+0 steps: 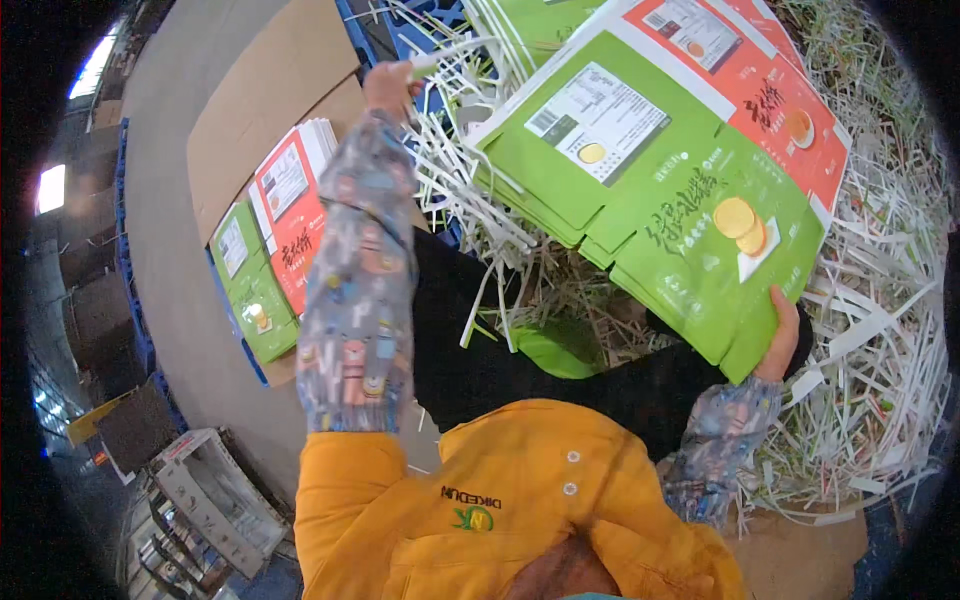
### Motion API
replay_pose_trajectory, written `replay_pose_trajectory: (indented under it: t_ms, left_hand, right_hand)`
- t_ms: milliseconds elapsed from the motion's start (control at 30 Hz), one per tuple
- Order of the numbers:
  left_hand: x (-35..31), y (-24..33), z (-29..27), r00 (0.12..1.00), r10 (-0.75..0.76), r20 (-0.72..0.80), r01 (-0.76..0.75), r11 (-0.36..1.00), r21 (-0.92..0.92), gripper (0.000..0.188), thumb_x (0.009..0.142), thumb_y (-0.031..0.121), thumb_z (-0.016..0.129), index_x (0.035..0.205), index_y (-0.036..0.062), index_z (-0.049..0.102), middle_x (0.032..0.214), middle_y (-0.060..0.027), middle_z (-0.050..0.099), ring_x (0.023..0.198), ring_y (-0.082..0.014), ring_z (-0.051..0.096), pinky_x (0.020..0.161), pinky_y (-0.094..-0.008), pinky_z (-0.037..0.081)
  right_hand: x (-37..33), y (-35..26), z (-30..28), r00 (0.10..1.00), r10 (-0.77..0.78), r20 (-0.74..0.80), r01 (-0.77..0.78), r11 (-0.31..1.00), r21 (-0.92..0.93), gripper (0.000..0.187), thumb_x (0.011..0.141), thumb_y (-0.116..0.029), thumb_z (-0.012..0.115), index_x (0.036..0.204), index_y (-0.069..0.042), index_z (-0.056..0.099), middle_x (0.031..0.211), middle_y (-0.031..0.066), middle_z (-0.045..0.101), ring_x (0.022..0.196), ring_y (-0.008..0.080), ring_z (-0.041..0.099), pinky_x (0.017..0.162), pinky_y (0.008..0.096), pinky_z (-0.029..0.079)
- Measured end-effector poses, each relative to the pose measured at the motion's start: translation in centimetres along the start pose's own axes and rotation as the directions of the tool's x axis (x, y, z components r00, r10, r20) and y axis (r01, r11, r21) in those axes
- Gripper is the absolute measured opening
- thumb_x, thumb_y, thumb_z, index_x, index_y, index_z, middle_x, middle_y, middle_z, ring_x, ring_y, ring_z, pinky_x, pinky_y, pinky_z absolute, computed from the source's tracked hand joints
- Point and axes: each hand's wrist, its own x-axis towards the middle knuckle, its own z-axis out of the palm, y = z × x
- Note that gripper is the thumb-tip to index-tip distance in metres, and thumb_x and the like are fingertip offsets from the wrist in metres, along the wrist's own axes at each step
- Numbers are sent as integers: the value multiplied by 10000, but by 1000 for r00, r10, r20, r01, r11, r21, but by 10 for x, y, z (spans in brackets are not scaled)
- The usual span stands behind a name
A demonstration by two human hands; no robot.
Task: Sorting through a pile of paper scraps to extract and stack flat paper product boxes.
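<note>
My left hand (390, 90) is closed on white paper strips (455, 52) at the upper left of the pile. More loose strips (440, 160) hang below it, beside the left edge of a stack of printed card sheets (620, 225). The sheets are green and red, with pictures of round biscuits and white label panels. My right hand (785, 340) grips the near right corner of this stack, its thumb along the edge and its other fingers hidden beneath. The stack lies tilted above my dark-trousered legs.
Heaps of shredded paper strips (850, 400) spread along the right. At the left, another stack of green and red sheets (285, 215) lies beside brown cardboard (270, 90). Blue pallets (140, 290) stand farther left. A metal-framed cart (215, 490) is at the lower left.
</note>
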Motion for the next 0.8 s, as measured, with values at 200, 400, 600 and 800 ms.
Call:
replay_pose_trajectory:
  t_ms: [200, 400, 600, 800]
  left_hand:
    - [-5, -12, -69, 781, 562, -273, -125, 568, 813, 316, 746, 281, 536, 845, -15, 585, 746, -133, 607, 653, -247, 570, 590, -350, 444]
    - [-102, 46, 10, 960, 279, -4, -210, 733, 647, 345, 683, 329, 648, 847, 34, 580, 884, -137, 578, 751, -309, 540, 642, -388, 417]
    - [-108, 13, 27, 982, -160, 100, 134, 965, 227, 318, 643, 219, 694, 795, -39, 590, 715, -90, 587, 640, -184, 539, 579, -286, 412]
    - [-77, 9, 18, 935, -203, 291, 185, 979, 86, 303, 618, 197, 698, 822, -3, 598, 720, -63, 598, 634, -186, 542, 583, -258, 392]
  right_hand:
    - [14, 25, 1, 997, -8, 81, 23, 982, -189, 316, 800, -164, 518, 1034, 46, 484, 934, 107, 565, 785, 197, 569, 709, 289, 459]
    - [6, 18, -1, 996, -52, 69, 63, 984, -165, 294, 805, -148, 514, 1026, 45, 495, 952, 105, 564, 800, 190, 568, 709, 281, 458]
    - [11, 19, -8, 997, -36, 72, 48, 984, -170, 297, 808, -149, 514, 1029, 50, 503, 949, 105, 571, 788, 181, 573, 696, 270, 460]
    - [8, 23, -9, 994, -86, 73, 102, 961, -258, 292, 804, -175, 529, 994, 46, 527, 926, 97, 585, 774, 177, 579, 697, 269, 460]
